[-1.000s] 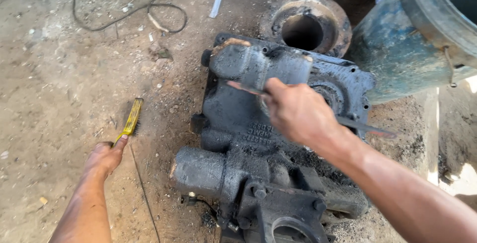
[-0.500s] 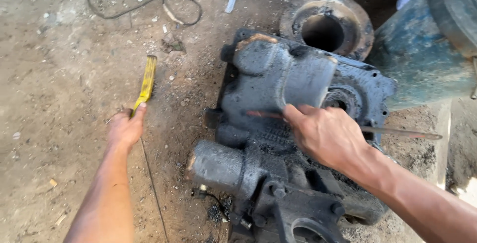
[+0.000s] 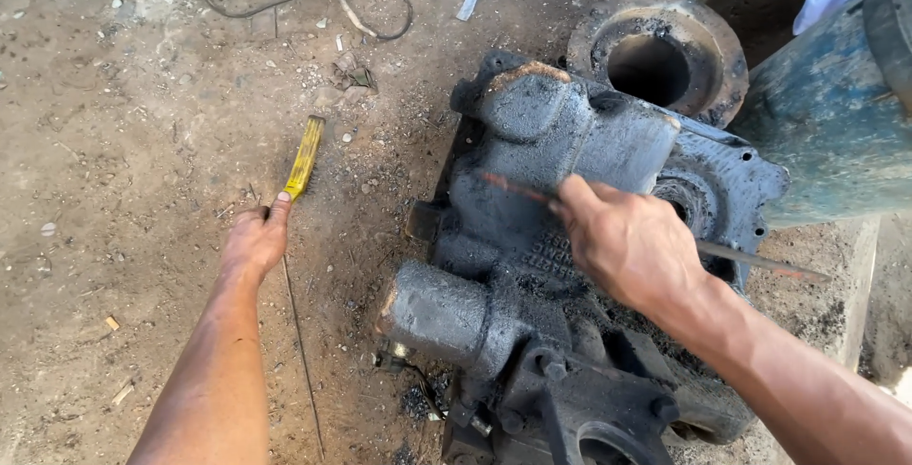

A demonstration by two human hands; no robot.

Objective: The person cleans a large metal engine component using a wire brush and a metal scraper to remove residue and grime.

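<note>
One greasy cast housing point(image 3: 570, 265) lies on the dirt; the right hand point(image 3: 632, 246) grips one thin rod point(image 3: 750, 261) across it, the left hand point(image 3: 255, 242) fingertips (loosely curled) touch one yellow-handled tool point(image 3: 304, 156)

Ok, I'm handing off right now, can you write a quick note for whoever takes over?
Left hand: stretched out on the dirt ground, fingertips on the near end of the yellow-handled tool, not gripping it.
Right hand: closed on a thin metal rod, its tip lying on the top of the housing.
Dark, greasy cast housing lies on the ground; a round flanged part is behind it.
Done: nothing visibly removed; grime remains on the casting.
Left: yellow tool not yet picked up.
</note>
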